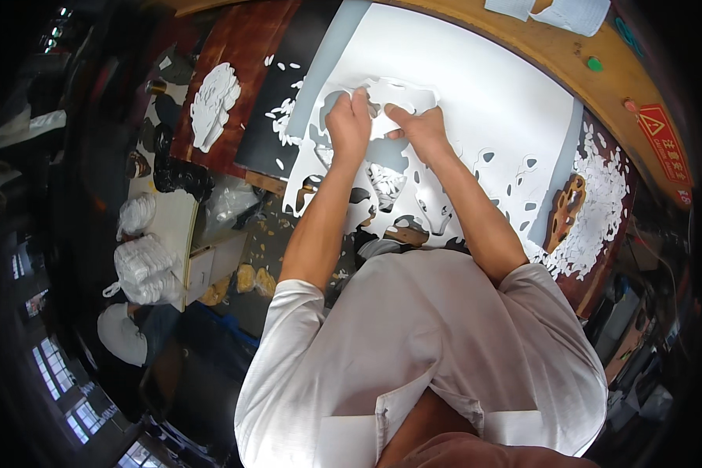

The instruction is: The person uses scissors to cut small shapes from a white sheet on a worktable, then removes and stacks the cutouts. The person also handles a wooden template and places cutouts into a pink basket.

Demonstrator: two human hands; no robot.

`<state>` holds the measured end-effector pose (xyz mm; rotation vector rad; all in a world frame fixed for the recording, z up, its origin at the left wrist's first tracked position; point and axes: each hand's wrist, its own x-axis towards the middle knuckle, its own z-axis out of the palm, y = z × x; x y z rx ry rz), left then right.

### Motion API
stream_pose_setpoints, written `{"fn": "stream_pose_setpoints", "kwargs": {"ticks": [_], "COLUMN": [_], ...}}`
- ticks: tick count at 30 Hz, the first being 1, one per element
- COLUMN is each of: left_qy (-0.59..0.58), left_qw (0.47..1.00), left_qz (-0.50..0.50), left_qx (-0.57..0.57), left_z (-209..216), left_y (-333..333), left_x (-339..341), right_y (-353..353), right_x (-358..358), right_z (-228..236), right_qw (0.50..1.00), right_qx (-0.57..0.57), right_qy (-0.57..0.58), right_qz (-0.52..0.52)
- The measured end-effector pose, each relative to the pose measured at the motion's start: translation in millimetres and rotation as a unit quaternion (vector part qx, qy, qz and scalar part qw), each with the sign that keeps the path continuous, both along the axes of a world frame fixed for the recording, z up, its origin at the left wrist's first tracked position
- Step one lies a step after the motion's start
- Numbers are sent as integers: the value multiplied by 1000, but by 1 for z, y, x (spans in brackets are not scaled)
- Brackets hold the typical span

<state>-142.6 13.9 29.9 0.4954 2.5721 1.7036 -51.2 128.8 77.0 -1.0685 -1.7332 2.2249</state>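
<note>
Both my hands are over a large white sheet (pixel 476 86) with many shapes cut out of it. Between them is a white cut piece (pixel 382 125) with curved edges. My left hand (pixel 349 121) is closed at the piece's left side, thumb and fingers pinched together. On the opposite side my right hand (pixel 420 129) grips it with the thumb on top and fingers curled below. The grey board shows through the cut openings around them. Small white offcuts (pixel 386 183) lie in an opening closer to my body.
Left on the red-brown board stands a stack of white cut pieces (pixel 214 105). At right, a brown cutting die (pixel 565 210) lies beside a heap of white scraps (pixel 604 207). A yellow machine beam (pixel 554 62) crosses the far side. Bundled white pieces (pixel 144 269) sit at lower left.
</note>
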Motion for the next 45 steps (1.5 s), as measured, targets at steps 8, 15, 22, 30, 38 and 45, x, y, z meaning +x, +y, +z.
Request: {"fn": "stream_pose_setpoints", "kwargs": {"ticks": [8, 15, 22, 30, 38, 45], "left_qy": [-312, 183, -476, -625, -729, -682], "left_qw": [939, 966, 841, 769, 634, 698], "left_qz": [73, -17, -215, -122, -54, -51], "left_qx": [125, -182, -139, 53, 254, 214], "left_z": [-9, 51, 51, 13, -17, -21], "left_y": [-17, -19, -68, -61, -63, -62], "left_x": [-58, -15, 144, 190, 189, 195], "right_y": [-19, 66, 150, 56, 46, 69], "right_x": [24, -13, 39, 158, 196, 158], "right_z": [3, -3, 29, -28, -20, -29], "right_qw": [998, 996, 929, 790, 753, 749], "right_qx": [45, 33, 350, 499, 485, 478], "right_qy": [42, 16, 114, 115, 100, 133], "right_qz": [-23, -80, 37, 337, 433, 440]}}
